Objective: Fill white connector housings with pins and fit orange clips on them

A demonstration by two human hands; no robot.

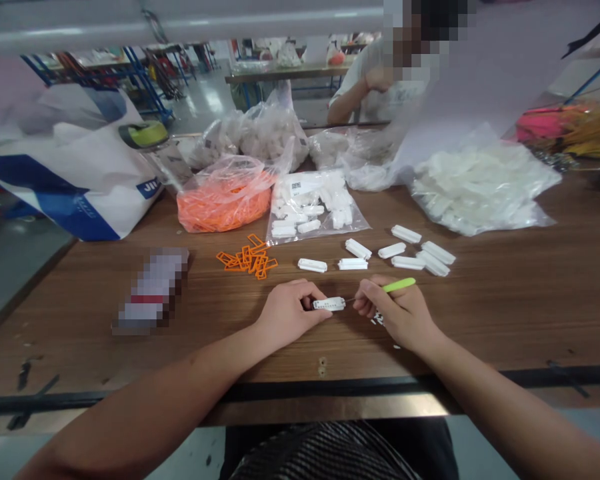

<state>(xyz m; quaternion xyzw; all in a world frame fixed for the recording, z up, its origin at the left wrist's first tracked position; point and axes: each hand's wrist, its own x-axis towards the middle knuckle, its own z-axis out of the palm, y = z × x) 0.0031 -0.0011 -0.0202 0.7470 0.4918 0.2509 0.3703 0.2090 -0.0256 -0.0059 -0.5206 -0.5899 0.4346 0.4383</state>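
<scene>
Between the thumb and fingers of my left hand (pixel 291 308) is a white plastic connector housing (pixel 330 305) with rows of small holes, held level just above the table. My right hand (pixel 400 312) grips a thin pick with a lime-green handle (pixel 401 285); its metal tip points at the right end of the housing. Tiny white pieces (pixel 377 319) lie on the table, partly hidden by my right hand. Beyond my hands lie several similar white housings (pixel 353 264). Thin orange rectangular clips (pixel 249 259) are heaped farther left.
Behind stand a bag of orange clips (pixel 225 203), a bag of white housings (pixel 307 207) and a bag of pale parts (pixel 480 183). A blurred flat object (pixel 153 290) lies left, near a white-and-blue bag (pixel 80 167). Another person (pixel 365 83) sits opposite.
</scene>
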